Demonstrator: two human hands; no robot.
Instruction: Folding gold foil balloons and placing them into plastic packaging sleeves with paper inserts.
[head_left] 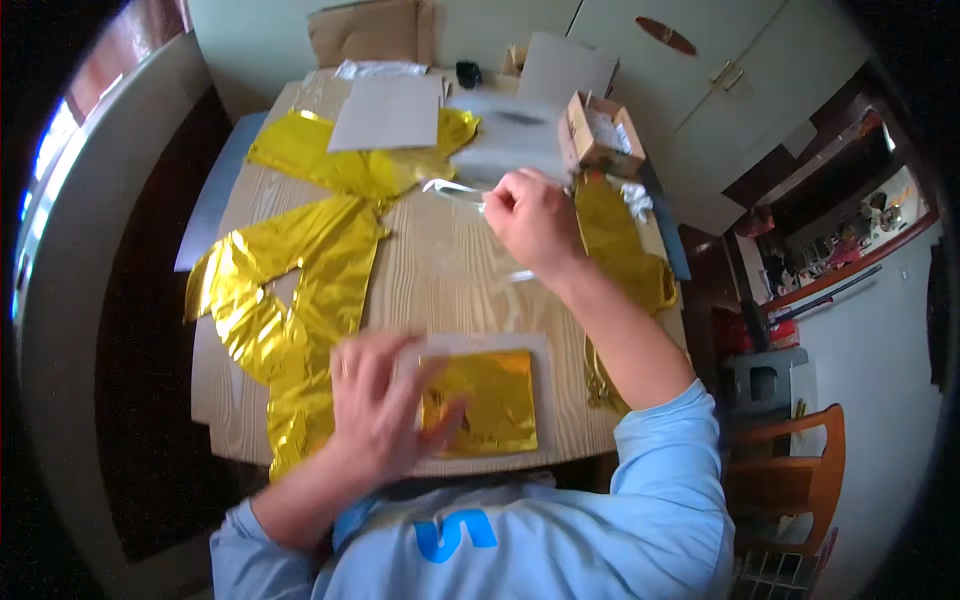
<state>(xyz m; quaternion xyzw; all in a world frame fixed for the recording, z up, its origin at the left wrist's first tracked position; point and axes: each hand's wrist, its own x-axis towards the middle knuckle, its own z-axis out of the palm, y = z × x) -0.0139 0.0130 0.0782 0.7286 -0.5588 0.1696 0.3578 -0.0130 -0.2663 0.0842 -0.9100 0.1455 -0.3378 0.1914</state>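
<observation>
A folded square of gold foil (490, 400) lies at the table's front edge, on a pale translucent sheet or sleeve (542, 372) that shows around it. Over its left side hovers my left hand (375, 400), blurred, with fingers apart and nothing visible in them. My right hand (535, 225) is raised over the middle of the table, fingers closed in a pinch. From it a thin, shiny clear strip (450, 187) sticks out to the left. A large flat gold foil balloon (320, 270) is spread along the table's left side.
A grey card (388, 115) rests on more gold foil (290, 145) at the far left. Far right stand a cardboard box (600, 135) and a blurred clear plastic sheet (515, 140). Gold foil (615, 235) also lies along the right edge. A wooden chair (800, 470) stands at right.
</observation>
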